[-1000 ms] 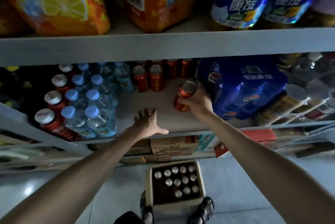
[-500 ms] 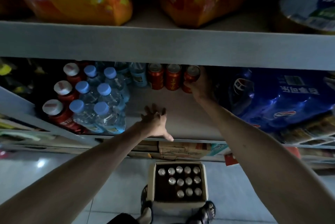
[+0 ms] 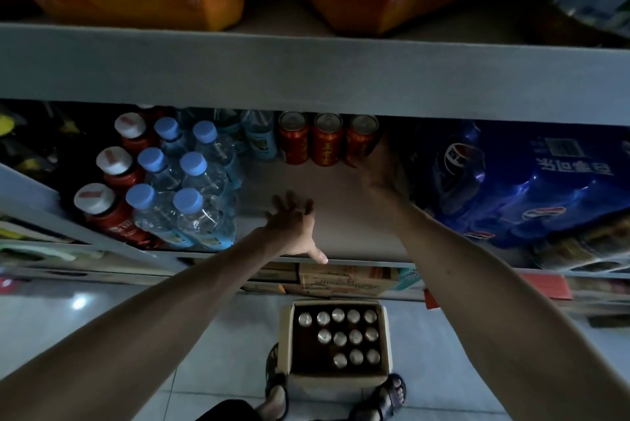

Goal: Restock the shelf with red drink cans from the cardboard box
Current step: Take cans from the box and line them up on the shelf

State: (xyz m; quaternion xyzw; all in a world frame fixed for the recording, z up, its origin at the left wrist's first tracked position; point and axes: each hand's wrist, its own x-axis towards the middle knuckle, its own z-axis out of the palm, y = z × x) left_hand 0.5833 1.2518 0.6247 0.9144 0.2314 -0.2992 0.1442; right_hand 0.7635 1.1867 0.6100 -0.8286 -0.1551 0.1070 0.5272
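Dim shop shelf (image 3: 341, 189), head view: your right hand (image 3: 378, 170) wraps the rightmost red can (image 3: 363, 138) at the back edge, just beside two more red cans (image 3: 308, 143). Your left hand (image 3: 293, 226) lies flat, fingers spread, near the front edge. Flanking: water bottles (image 3: 191, 195) left, blue pack (image 3: 511, 182) right. Below, the cardboard box (image 3: 335, 383) stands on the floor between your feet, part full.

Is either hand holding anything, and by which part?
The right hand grips the rightmost red can by its side wall; the left hand rests open on the shelf, empty.
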